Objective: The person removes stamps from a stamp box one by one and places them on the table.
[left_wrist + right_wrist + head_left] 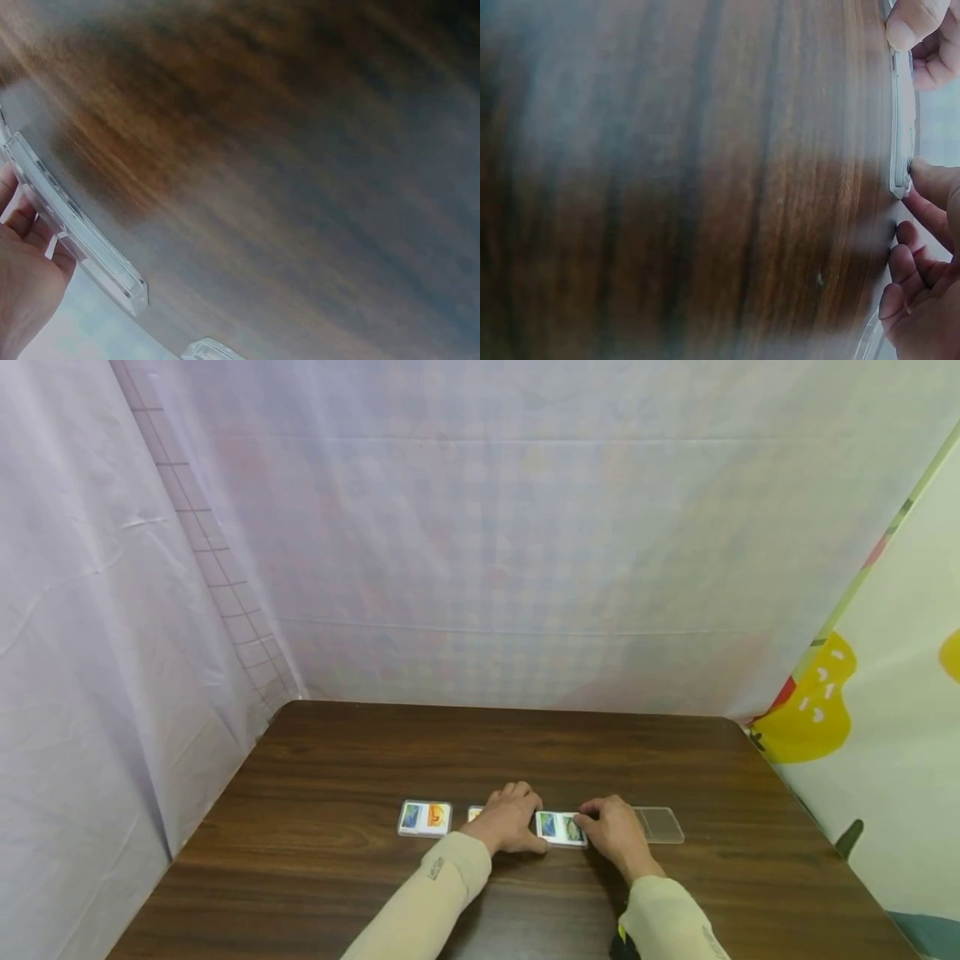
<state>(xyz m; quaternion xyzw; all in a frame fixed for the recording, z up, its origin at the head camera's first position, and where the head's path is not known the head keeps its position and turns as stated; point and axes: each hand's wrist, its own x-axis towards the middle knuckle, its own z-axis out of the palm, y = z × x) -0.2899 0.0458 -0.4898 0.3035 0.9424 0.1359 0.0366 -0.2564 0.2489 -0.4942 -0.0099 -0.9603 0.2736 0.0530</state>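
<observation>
A clear plastic card frame [562, 841] with a blue-green picture on the left and a green one on the right lies between both hands. My left hand [513, 820] grips its left end; in the right wrist view the left thumb [909, 30] presses the near edge, fingers curled behind. My right hand [617, 833] pinches the frame's right end between thumb and index finger, other fingers loosely bent. Whether the right fingertips touch the card inside I cannot tell. In the left wrist view another clear frame [82, 225] crosses in front of the fingers.
A frame [424, 818] with blue-green and orange pictures lies at the left. Another frame [474, 812] is mostly hidden by the left hand. A clear frame [660, 824] without pictures lies right of the right hand. All are on the brown wooden table [337, 760], with curtains behind.
</observation>
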